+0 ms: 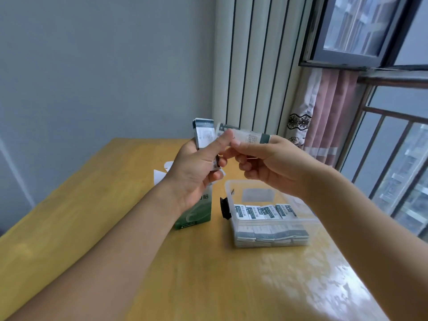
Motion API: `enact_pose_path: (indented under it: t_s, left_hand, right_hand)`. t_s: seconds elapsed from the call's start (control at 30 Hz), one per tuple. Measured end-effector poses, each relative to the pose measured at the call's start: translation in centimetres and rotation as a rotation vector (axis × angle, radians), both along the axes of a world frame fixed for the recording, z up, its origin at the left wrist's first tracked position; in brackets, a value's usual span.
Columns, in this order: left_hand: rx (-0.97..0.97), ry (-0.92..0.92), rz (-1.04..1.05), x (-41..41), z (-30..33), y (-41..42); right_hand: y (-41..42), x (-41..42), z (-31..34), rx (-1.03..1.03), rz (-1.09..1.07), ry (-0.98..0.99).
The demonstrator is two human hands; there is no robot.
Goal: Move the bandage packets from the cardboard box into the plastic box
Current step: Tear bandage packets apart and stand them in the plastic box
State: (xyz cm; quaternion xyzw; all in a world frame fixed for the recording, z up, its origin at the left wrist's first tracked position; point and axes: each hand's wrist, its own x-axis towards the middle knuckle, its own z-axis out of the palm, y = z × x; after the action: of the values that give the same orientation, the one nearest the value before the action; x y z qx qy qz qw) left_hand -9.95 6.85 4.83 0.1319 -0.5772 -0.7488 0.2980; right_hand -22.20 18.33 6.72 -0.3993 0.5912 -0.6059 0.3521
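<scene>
Head: two hands (196, 167) (271, 163), one plastic box (234, 193)

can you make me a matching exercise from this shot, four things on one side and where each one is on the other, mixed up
Things
1. stack of packets
2. single packet
3. cardboard box
4. plastic box

Places
A. standing on the table below the left hand
B. on the table at right, with rows of packets inside
C. pinched in the right hand
D. held in the left hand

Pairs: 1-D, 2-C, 3-A, 4-B
</scene>
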Motion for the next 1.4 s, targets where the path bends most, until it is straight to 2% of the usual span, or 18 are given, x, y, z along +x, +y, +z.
enact_pose_path:
  t_s: [0.17,0.3,0.37,0.47,0.53,0.57,0.7,0.8,0.93,1.03,1.1,1.23,1.3,1.4]
  left_hand:
    - [-0.054,-0.033,0.063,-0.2,-0.3,0.6]
    - [-0.047,-0.038,0.031,-0.2,-0.5,0.4]
    - [-0.012,-0.026,-0.006,-0.2,-0.5,0.6]
    - [0.009,0.002,-0.077,0.0,-0.3,1.2]
    - [0.016,0.003,-0.075,0.0,-0.3,1.5]
    - [0.019,-0.007,-0.065,0.0,-0.2,1.6]
    - [0.013,-0.077,-0.011,0.2,-0.2,1.3]
    - [-0.035,-0.144,0.012,0.2,-0.2,1.2]
    - [-0.016,-0.183,-0.053,0.4,-0.3,1.6]
    - [-0.126,-0.231,-0.082,0.5,-0.3,2.0]
    - [-0.233,-0.277,-0.047,0.3,-0.4,2.1]
    - [-0.374,-0.343,0.006,0.2,-0.5,2.3]
    - [-0.381,-0.325,0.003,0.1,-0.5,2.5]
    - [-0.278,-0.240,-0.067,0.0,-0.4,2.9]
  right_hand:
    - [1.8,0.3,1.5,0.128,-0.014,0.297]
    - [2.3,-1.0,2.2,0.110,-0.148,0.382]
    - [2.1,-1.2,2.1,0.079,-0.104,0.284]
    - [1.3,-0.6,1.4,-0.031,-0.059,0.023]
    - [0.5,0.1,0.8,-0.069,-0.053,-0.038]
    - [0.2,0.4,0.7,-0.062,-0.068,-0.008]
    - [-0.4,1.6,0.0,0.071,-0.129,0.386]
    - [-0.4,2.0,0.1,0.166,-0.162,0.588]
    - [0.5,0.9,1.4,0.067,-0.187,0.768]
    - [0.6,1.4,1.4,0.033,-0.071,0.949]
    - [0.2,2.0,0.9,0.017,-0.078,1.005]
    - [-0.6,2.4,0.2,-0.032,-0.261,1.113]
    - [-0.8,2.1,0.0,-0.071,-0.342,1.122]
    - [-1.1,1.5,-0.1,-0.084,-0.396,1.080]
